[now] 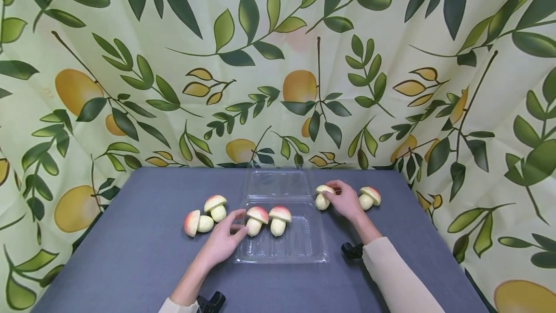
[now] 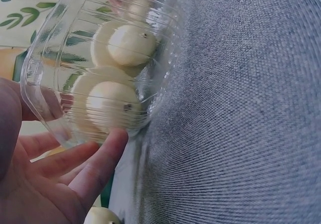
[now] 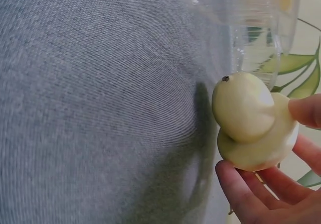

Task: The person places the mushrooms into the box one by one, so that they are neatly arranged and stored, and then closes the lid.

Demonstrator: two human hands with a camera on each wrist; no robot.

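Observation:
My right hand (image 1: 345, 200) pinches a toy mushroom (image 1: 322, 203) by its cap, just right of the clear plastic container (image 1: 304, 250). In the right wrist view, the thumb and fingers hold the pale cap of this mushroom (image 3: 246, 108) close to the cloth. At the container's left side is my left hand (image 1: 223, 239), fingers spread and loosely bent beside its wall. Two red-capped mushrooms, a left one (image 1: 255, 221) and a right one (image 1: 279, 221), sit in the container. Through the ribbed plastic in the left wrist view, their round stems (image 2: 113, 103) show.
Two more mushrooms, one upright (image 1: 215, 207) and one on its side (image 1: 198, 223), lie left of the container. Another mushroom (image 1: 369, 198) stands beyond the right hand. The container's transparent lid (image 1: 278, 183) is folded back. Grey-blue cloth (image 1: 143, 245) covers the table; patterned fabric (image 1: 260, 86) hangs behind.

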